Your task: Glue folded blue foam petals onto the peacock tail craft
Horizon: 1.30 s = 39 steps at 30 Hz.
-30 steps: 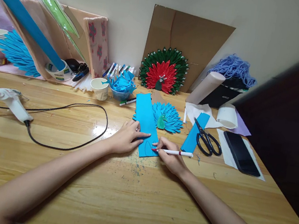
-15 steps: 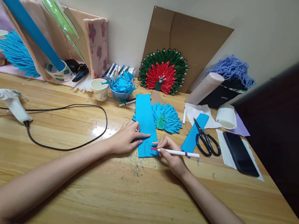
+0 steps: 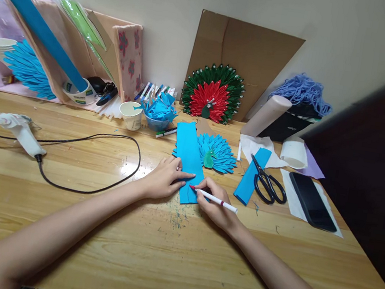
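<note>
A long blue foam strip (image 3: 188,146) lies on the wooden table, its upper part over a blue fan-shaped peacock (image 3: 222,154) with a green body. My left hand (image 3: 165,177) lies on the strip's left edge, index finger stretched across it and pressing it flat. In my right hand (image 3: 217,206) is a white marker (image 3: 222,202) with a red tip, pinched between thumb and fingers. Its tip meets the lower part of the strip, where a dark curved line shows. To the right, black-handled scissors (image 3: 268,182) lie partly over a folded blue piece (image 3: 250,177).
A white glue gun (image 3: 24,131) with a looping black cord lies left. Behind stand a paper cup (image 3: 130,117), a bowl (image 3: 157,124) of blue scraps and a red-green peacock (image 3: 211,96) against cardboard (image 3: 246,51). A phone (image 3: 312,201) lies right.
My right hand has shifted the marker tip up and left on the strip, and the marker now slants more. My left hand stays on the strip. The whole view has moved slightly.
</note>
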Tool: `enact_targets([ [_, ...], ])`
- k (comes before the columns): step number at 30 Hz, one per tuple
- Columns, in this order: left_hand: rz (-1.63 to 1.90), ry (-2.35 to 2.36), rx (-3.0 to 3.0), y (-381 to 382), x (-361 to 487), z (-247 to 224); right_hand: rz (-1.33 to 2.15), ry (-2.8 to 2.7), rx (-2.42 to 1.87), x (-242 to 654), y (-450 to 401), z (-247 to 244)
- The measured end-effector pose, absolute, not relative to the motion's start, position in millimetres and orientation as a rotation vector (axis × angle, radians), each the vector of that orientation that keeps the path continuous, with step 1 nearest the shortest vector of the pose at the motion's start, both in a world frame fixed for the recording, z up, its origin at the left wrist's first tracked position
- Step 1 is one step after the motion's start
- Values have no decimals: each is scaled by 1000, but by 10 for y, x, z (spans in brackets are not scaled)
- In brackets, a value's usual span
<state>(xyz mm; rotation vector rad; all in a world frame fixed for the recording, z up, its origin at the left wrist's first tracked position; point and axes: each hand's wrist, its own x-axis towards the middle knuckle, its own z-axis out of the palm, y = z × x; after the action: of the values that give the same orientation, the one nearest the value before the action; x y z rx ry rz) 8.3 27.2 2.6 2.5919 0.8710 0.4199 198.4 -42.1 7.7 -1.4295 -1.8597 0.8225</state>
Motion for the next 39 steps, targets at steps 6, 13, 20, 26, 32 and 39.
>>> enact_targets([
  [6,422,870,2595,266,84,33,861,-1929,-1350,2012,-427,37],
  [13,411,875,2595,273,85,35,913,-1959,-1342,2026,-425,69],
  [20,413,879,2583,266,83,48,1024,-1955,-1216,2071,-410,21],
  [26,417,879,2571,263,79,59,979,-1416,-1118,2148,-373,-44],
  [32,416,869,2545,270,75,64,713,-1185,-1189,2193,-291,5],
  [39,447,846,2592,249,83,80,921,-1313,-1270,2171,-303,17],
])
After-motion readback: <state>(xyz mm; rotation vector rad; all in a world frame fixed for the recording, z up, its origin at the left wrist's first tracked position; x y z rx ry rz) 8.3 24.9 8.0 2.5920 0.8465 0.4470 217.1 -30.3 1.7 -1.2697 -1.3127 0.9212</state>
